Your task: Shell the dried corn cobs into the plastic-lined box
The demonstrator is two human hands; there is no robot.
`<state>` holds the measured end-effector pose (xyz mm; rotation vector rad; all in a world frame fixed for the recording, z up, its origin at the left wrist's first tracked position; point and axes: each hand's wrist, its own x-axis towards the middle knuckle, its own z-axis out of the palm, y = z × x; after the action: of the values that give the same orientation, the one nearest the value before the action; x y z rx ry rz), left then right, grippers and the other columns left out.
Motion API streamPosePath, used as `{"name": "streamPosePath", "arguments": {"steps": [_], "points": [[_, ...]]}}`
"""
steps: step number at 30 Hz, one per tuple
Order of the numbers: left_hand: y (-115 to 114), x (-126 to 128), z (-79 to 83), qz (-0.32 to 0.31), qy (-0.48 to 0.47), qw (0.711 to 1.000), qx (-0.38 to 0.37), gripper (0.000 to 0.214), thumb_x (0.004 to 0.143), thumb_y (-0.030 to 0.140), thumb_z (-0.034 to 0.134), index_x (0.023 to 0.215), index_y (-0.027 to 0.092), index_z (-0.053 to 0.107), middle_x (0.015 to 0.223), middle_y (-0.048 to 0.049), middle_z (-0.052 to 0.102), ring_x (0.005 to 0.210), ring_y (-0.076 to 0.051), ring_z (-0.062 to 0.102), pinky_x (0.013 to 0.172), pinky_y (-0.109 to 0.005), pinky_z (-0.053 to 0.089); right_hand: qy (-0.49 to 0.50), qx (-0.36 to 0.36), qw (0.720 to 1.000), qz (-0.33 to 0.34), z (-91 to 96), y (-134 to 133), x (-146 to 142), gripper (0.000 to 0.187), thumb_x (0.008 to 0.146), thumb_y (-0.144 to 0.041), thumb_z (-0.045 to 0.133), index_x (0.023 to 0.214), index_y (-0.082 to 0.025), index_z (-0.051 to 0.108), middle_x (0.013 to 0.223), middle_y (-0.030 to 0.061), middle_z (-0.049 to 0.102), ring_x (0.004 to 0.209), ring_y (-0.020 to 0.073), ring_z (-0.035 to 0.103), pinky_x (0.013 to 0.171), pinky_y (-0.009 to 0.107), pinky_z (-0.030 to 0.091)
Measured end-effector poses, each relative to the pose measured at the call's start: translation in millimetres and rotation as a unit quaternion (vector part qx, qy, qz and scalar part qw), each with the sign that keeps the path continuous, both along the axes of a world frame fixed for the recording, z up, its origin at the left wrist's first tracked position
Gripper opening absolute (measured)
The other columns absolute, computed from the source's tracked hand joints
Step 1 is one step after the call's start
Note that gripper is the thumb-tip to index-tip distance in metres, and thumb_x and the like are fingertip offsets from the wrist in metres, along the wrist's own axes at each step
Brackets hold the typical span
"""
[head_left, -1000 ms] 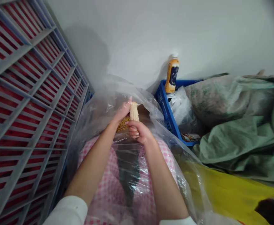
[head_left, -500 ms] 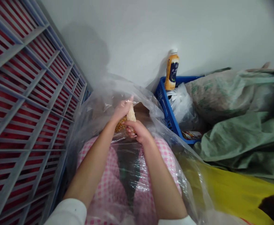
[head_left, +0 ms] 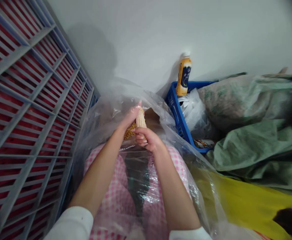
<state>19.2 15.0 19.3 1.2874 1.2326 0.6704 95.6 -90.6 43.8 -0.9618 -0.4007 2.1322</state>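
A pale corn cob (head_left: 141,119), its visible side bare of kernels, stands slanted between my hands. My right hand (head_left: 146,138) is closed round its lower end. At its upper end, my left hand (head_left: 132,115) lies along the cob's left side, with the thumb pointing up; most of its fingers are hidden behind the wrist and cob. Loose yellow corn kernels (head_left: 129,132) lie under my hands in a brown cardboard box (head_left: 152,120). Clear plastic sheeting (head_left: 106,115) surrounds the box and covers my lap.
A grey slatted crate (head_left: 33,96) with red contents rises on the left. To the right, a blue basket (head_left: 183,125) holds a yellow bottle (head_left: 184,75) and a white plastic bag (head_left: 194,108). Beside it lie green-grey sacks (head_left: 255,146) and a yellow sheet (head_left: 250,196).
My hands and the cob have shifted very slightly to the right, and the cob leans a little more. My right hand keeps its grip on the lower end.
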Motion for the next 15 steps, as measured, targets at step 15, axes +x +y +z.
{"name": "streamPosePath", "arguments": {"steps": [15], "points": [[-25.0, 9.1, 21.9, 0.015, -0.229, 0.972, -0.058, 0.028, 0.086, 0.037, 0.042, 0.104, 0.018, 0.052, 0.052, 0.0047, 0.049, 0.043, -0.008, 0.049, 0.047, -0.02, 0.042, -0.263, 0.054, 0.957, -0.109, -12.0, 3.9, -8.1, 0.013, 0.06, -0.018, 0.057, 0.06, -0.018, 0.044, 0.036, -0.0066, 0.042, 0.027, 0.0055, 0.032, 0.029, 0.018, 0.017]]}}
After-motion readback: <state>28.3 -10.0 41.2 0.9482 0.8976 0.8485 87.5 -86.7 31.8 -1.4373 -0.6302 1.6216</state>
